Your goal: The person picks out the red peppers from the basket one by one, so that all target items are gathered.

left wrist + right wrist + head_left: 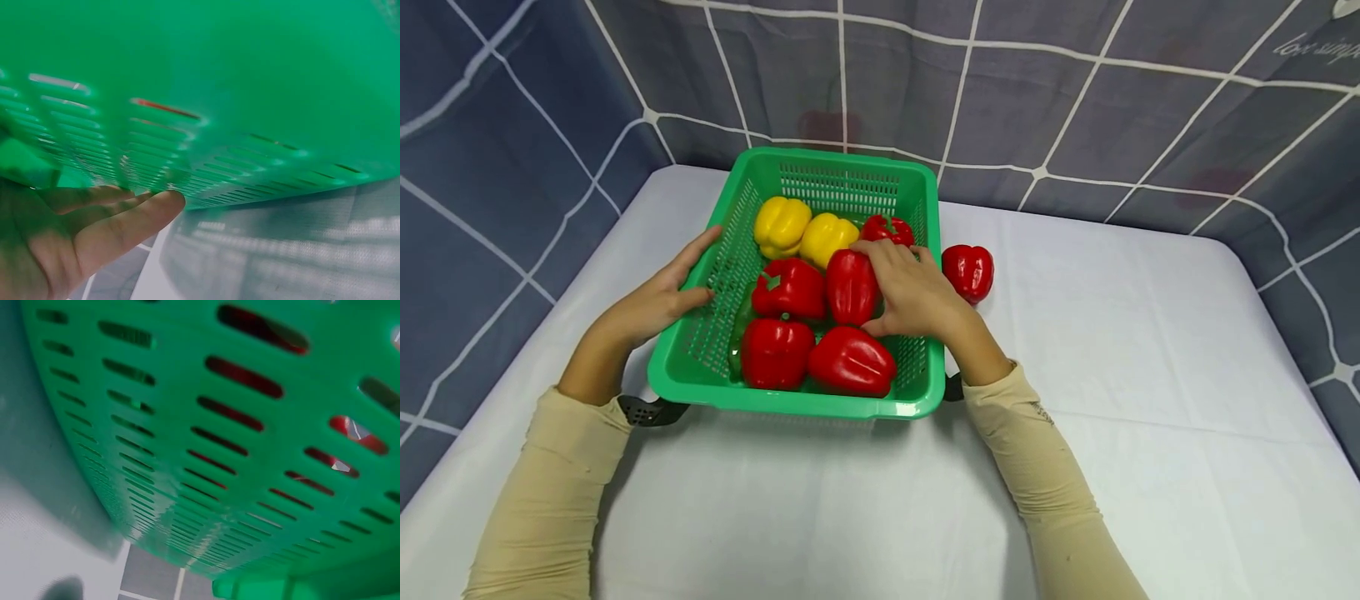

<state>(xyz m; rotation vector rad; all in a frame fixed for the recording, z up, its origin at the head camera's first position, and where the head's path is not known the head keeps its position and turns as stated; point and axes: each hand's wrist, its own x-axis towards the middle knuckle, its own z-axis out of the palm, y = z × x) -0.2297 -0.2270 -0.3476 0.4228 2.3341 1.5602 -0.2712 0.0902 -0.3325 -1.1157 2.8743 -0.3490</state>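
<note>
My right hand (917, 292) reaches over the right side of a green plastic basket (797, 404). It grips a red bell pepper (852, 287) across its ends, thumb at the near end and fingers at the far end. My left hand (658, 296) rests at the basket's left rim, its thumb over the edge. In the left wrist view its straight fingers (125, 231) lie along the outside of the slotted wall. Around the gripped pepper are a yellow bell pepper (827, 239) and more red peppers (777, 353). The right wrist view shows the basket wall, my hand hidden.
Another yellow pepper (782, 225) sits near the back of the basket. A dark green vegetable (737, 342) lies partly hidden at its left. One red pepper (967, 273) lies on the white tablecloth (1120, 350), outside the right wall. Grey checked cloth (1000, 100) hangs behind.
</note>
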